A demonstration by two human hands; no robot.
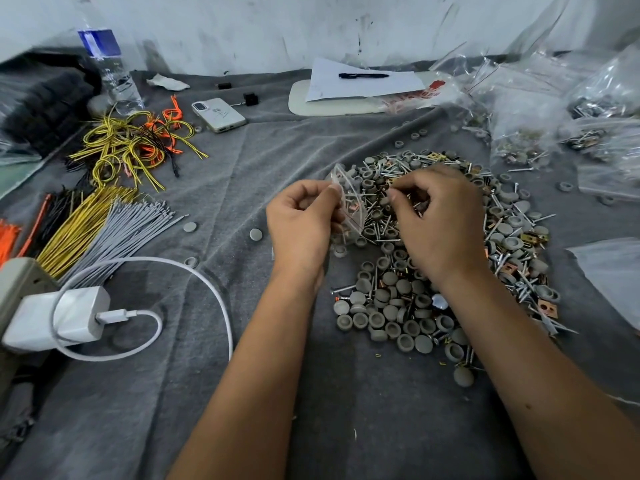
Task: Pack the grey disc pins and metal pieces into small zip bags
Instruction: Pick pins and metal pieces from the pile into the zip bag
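Your left hand (300, 220) grips a small zip bag (348, 206) by its edge, fingers curled round the plastic, and holds it up with its mouth turned toward the pile. Your right hand (438, 216) hovers just beside that mouth with thumb and forefinger pinched together over something small; what the piece is, you cannot make out here. The bag already shows a few copper-coloured bits inside. The grey disc pins (391, 317) lie heaped with screws and metal pieces (512, 268) toward the right side of the table (263, 161), under and around your right wrist, and a few stray discs (256, 234) sit apart on the grey cloth to the left of your left hand. The likely trouble from here is the narrow bag mouth: if the left grip lets the two walls close together, the piece will probably catch on the lip and drop back into the heap. The screw points could also snag or pierce the thin plastic if pushed in at an angle. Your right forearm hangs low over the pile, so a careless drag could scatter discs toward the near edge.
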